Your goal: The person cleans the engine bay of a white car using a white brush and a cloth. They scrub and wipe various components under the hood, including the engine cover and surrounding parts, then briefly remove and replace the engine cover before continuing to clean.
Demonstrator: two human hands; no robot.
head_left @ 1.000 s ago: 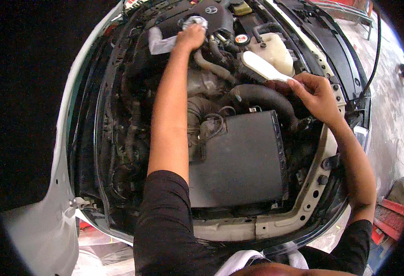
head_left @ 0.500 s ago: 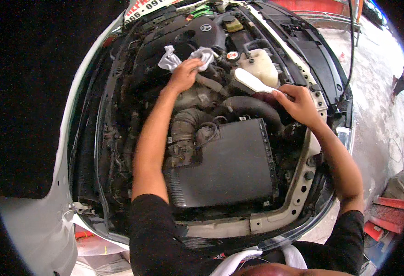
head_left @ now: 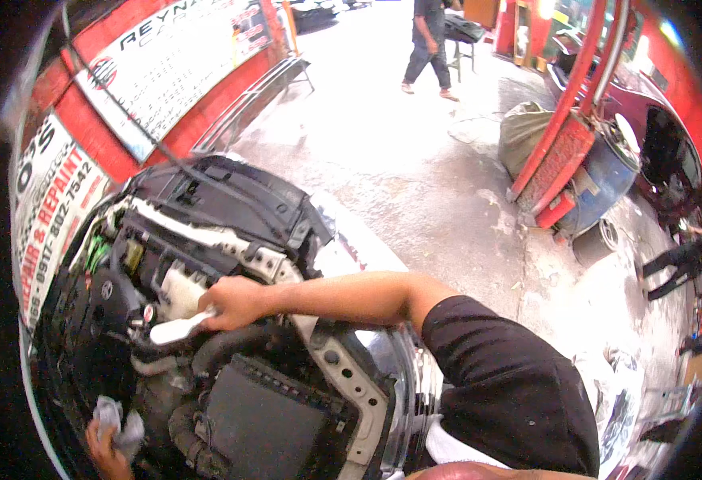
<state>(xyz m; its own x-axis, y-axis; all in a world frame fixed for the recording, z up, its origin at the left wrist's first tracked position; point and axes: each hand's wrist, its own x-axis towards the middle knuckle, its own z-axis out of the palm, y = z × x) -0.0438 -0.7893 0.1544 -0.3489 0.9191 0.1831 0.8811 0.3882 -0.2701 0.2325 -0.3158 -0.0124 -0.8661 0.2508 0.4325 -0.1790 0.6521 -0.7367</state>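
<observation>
My right hand (head_left: pixel 239 302) is closed round the handle of a white brush (head_left: pixel 176 330), whose broad head points left over the engine bay. Close by the hand is the whitish fluid reservoir (head_left: pixel 181 290), and a dark curved hose (head_left: pixel 227 350) runs below the brush. At the lower left edge, my left hand (head_left: pixel 107 452) grips a crumpled pale cloth (head_left: pixel 109 414) over the engine. The black air filter box (head_left: pixel 264 424) lies between my arms. Bristles on the brush's underside are hidden, and most of my left forearm is out of view.
A thin prop rod (head_left: pixel 139 124) rises from the car's far side. Beyond the bay stand a slanting red post (head_left: pixel 563 148), a blue drum (head_left: pixel 603 180) and a large sack (head_left: pixel 523 138). Another person (head_left: pixel 431 44) walks on the concrete floor. A dark red car (head_left: pixel 671 152) stands at right.
The view has swung to the right, so the engine bay now lies at lower left and the shop floor shows. Both hands keep hold of the brush and the cloth.
</observation>
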